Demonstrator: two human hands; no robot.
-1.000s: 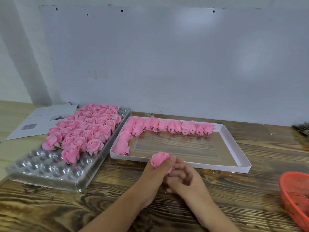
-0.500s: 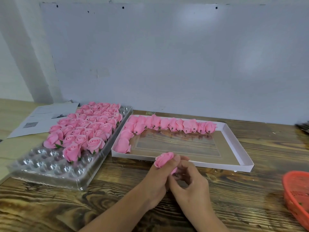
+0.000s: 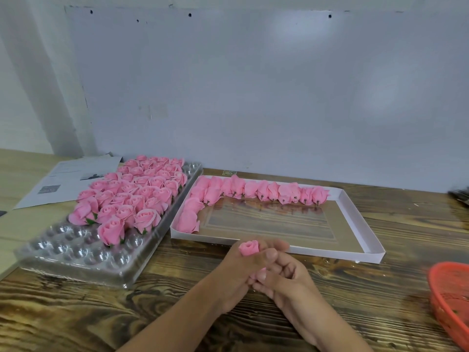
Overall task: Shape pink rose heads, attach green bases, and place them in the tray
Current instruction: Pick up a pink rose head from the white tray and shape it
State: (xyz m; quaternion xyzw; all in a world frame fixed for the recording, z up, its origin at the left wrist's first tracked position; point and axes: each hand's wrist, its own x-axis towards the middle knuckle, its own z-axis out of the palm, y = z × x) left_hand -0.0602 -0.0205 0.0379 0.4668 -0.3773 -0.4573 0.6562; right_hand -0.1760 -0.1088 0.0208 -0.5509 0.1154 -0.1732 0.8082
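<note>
Since the left hand [image 3: 243, 271] fingers wrap the small pink soft-petalled rose head [image 3: 249, 247] and the right hand [image 3: 284, 279] pinches its underside, I'd guess it's featherlight and crushable, so grip low.

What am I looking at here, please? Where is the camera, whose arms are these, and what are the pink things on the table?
A person wears the camera on the head, so you look down at their own two hands. The left hand holds a small pink rose head; the right hand works at its underside. On the wooden table, a clear tray holds finished roses, a white box holds unfinished rose heads, and a red basket sits at the right edge.
</note>
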